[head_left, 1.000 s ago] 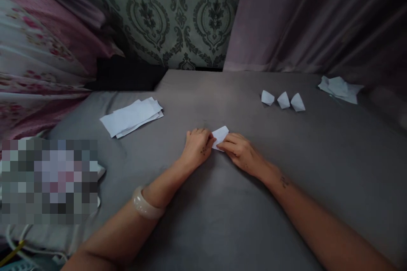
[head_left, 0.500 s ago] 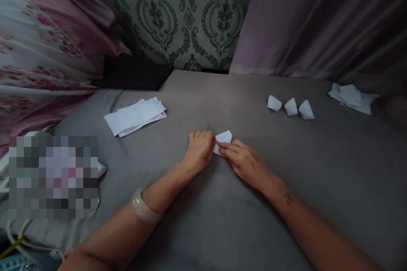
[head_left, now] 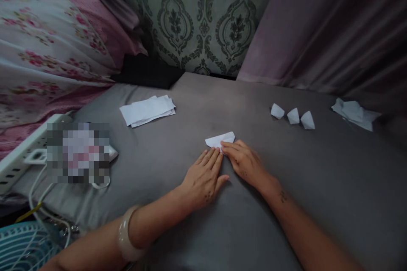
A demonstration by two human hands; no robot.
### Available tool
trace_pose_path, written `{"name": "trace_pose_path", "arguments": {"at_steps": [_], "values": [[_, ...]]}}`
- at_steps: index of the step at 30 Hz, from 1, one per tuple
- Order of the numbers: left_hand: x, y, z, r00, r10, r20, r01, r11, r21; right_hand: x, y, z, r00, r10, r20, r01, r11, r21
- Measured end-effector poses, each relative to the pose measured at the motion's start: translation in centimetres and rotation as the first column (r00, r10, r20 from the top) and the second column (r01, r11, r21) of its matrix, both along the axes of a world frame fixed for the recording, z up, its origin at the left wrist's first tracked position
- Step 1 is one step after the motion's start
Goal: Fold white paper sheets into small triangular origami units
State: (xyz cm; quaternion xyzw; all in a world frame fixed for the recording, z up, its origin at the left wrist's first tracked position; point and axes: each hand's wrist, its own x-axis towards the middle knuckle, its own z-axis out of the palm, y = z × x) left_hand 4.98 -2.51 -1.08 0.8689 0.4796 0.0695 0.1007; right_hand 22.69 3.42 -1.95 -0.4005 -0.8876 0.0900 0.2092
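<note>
A white folded paper [head_left: 219, 139] with slanted corners lies flat on the grey cloth surface in front of me. My left hand [head_left: 205, 175] is open and flat, fingers stretched out, its fingertips at the paper's near edge. At the paper's near right part, my right hand [head_left: 246, 161] has its fingers bent and closed on it. The fingertips cover some of that edge, and the right thumb is mostly hidden. A pale bangle [head_left: 125, 233] circles my left forearm.
Flat paper strips [head_left: 149, 111] lie stacked at the left. Three folded paper pieces [head_left: 293, 116] stand in a row at the right, near a loose paper pile [head_left: 354, 112]. At the left are a power strip [head_left: 19, 156], cables, a blurred-out object and a blue fan [head_left: 25, 245].
My left hand has gone from gripping the paper to lying flat at its near edge. More of the paper shows, now as a long narrow shape. The camera view has shifted slightly.
</note>
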Motion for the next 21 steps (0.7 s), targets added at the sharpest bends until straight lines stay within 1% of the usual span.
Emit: {"name": "trace_pose_path", "arguments": {"at_steps": [6, 10, 13, 15, 18, 19, 21], "values": [[-0.5, 0.5, -0.3, 1.000, 0.001, 0.003, -0.001, 0.999, 0.055, 0.0, 0.1, 0.0, 1.000, 0.002, 0.005, -0.002, 1.000, 0.006], [-0.9, 1.0, -0.2, 0.997, 0.080, 0.004, -0.080, 0.992, 0.098, 0.0, 0.0, 0.1, 1.000, 0.000, 0.010, 0.000, 1.000, 0.002], [-1.5, 2.5, 0.2, 0.990, 0.130, 0.062, -0.137, 0.984, 0.114, -0.1, -0.1, 0.2, 1.000, -0.006, 0.008, 0.006, 1.000, -0.004], [-1.9, 4.0, 0.5, 0.980, 0.144, 0.139, -0.152, 0.987, 0.051, -0.2, -0.1, 0.2, 1.000, -0.022, 0.008, 0.022, 1.000, -0.009], [-2.3, 6.4, 0.5, 0.915, 0.290, 0.282, -0.296, 0.955, -0.022, -0.3, 0.0, 0.2, 0.999, -0.035, 0.000, 0.035, 0.999, -0.013], [-2.3, 6.9, 0.4, 0.889, 0.324, 0.325, -0.325, 0.944, -0.051, -0.3, 0.0, 0.2, 1.000, -0.030, -0.008, 0.030, 0.999, -0.014], [-2.2, 7.5, 0.2, 0.856, 0.359, 0.372, -0.344, 0.933, -0.110, -0.3, 0.1, 0.1, 1.000, -0.013, -0.026, 0.012, 1.000, -0.016]]}}
